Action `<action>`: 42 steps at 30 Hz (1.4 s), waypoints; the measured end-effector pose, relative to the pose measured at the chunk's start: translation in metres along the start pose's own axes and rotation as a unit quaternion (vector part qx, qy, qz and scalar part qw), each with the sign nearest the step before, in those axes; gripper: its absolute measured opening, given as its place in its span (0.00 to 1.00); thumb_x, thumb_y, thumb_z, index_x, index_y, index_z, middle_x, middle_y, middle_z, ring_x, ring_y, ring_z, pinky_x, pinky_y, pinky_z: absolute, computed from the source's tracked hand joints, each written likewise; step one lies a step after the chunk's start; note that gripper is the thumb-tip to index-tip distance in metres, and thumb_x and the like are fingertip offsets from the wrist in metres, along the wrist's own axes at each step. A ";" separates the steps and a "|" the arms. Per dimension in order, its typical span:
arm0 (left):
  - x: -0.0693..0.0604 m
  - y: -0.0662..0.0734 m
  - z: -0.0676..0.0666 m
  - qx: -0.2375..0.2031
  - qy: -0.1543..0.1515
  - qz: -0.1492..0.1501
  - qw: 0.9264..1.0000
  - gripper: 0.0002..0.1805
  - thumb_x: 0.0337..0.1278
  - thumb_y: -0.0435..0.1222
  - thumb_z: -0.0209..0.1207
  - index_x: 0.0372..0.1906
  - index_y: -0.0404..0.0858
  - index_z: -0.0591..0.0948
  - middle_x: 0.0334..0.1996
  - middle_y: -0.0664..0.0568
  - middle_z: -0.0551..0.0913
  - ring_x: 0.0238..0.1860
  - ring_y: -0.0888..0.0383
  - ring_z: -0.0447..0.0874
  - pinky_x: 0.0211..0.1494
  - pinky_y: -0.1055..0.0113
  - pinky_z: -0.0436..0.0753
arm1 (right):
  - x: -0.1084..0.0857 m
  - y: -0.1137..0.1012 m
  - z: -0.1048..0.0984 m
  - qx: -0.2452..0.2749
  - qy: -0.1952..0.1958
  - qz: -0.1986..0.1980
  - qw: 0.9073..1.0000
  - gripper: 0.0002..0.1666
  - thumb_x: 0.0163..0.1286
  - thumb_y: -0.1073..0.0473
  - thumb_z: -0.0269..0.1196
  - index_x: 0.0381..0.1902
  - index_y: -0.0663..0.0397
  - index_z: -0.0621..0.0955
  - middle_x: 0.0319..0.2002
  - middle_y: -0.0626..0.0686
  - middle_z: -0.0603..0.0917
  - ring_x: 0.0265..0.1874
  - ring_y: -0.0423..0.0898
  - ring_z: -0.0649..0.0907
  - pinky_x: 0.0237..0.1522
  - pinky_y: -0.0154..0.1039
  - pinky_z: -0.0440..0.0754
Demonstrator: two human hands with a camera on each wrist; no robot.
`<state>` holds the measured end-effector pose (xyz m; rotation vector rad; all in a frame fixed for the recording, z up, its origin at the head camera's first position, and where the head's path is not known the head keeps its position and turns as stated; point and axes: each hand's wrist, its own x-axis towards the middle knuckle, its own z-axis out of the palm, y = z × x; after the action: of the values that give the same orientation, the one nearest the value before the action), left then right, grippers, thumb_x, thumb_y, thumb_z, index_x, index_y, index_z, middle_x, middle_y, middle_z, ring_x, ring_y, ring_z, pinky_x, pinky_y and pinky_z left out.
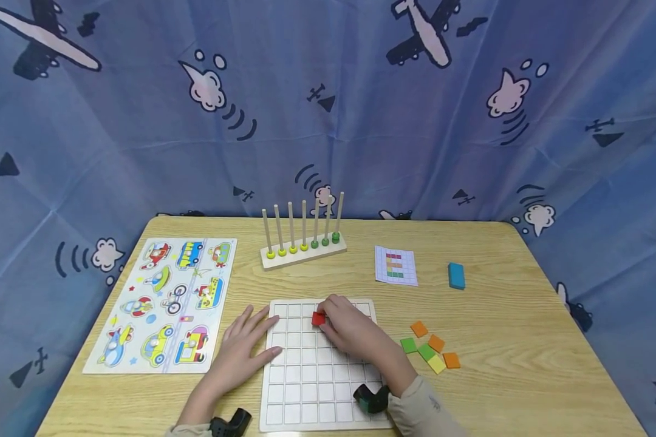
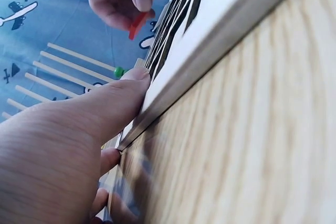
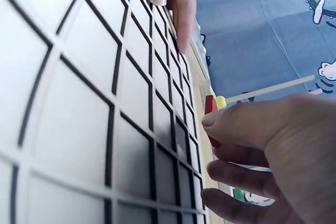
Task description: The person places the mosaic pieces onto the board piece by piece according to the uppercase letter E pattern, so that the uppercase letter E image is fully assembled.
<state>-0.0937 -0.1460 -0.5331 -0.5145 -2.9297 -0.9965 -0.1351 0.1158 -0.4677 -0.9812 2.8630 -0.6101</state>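
Observation:
A white grid board with square cells lies at the front middle of the table. Over its upper part, my right hand pinches a red square tile between thumb and fingers. In the right wrist view the red tile is tilted on edge, a little above the board. My left hand rests at the board's left edge with fingers spread, its thumb and fingertips touching the rim. In the left wrist view the left thumb lies against the board's side.
Orange, green and yellow tiles lie loose right of the board. Behind stand a peg rack with beads, a printed pattern card and a blue block. A vehicle puzzle board lies at left.

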 end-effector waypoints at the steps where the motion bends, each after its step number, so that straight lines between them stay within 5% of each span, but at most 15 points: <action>1: 0.000 0.000 0.000 -0.002 0.001 0.001 1.000 0.34 0.57 0.58 0.58 0.68 0.54 0.69 0.73 0.56 0.59 0.75 0.44 0.45 0.71 0.36 0.46 | 0.001 0.000 0.002 0.002 -0.002 -0.003 1.000 0.11 0.69 0.59 0.60 0.48 0.55 0.77 0.42 0.47 0.77 0.42 0.41 0.74 0.44 0.37 0.78; 34: 0.000 0.002 0.000 -0.005 -0.002 -0.001 1.000 0.34 0.58 0.59 0.57 0.69 0.54 0.69 0.74 0.56 0.59 0.75 0.44 0.45 0.71 0.36 0.47 | 0.011 -0.005 0.014 -0.073 -0.008 -0.030 0.997 0.08 0.68 0.56 0.62 0.44 0.49 0.81 0.42 0.44 0.79 0.42 0.41 0.77 0.46 0.35 0.80; 42: 0.000 0.002 -0.001 -0.004 0.001 0.001 1.000 0.34 0.58 0.57 0.58 0.68 0.53 0.69 0.73 0.55 0.59 0.75 0.44 0.45 0.71 0.36 0.47 | -0.001 0.000 -0.002 -0.035 -0.008 0.014 0.999 0.12 0.68 0.56 0.61 0.49 0.49 0.80 0.47 0.46 0.79 0.47 0.43 0.78 0.48 0.40 0.80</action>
<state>-0.0929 -0.1454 -0.5315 -0.5152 -2.9247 -1.0075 -0.1344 0.1173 -0.4655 -0.9484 2.8970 -0.4995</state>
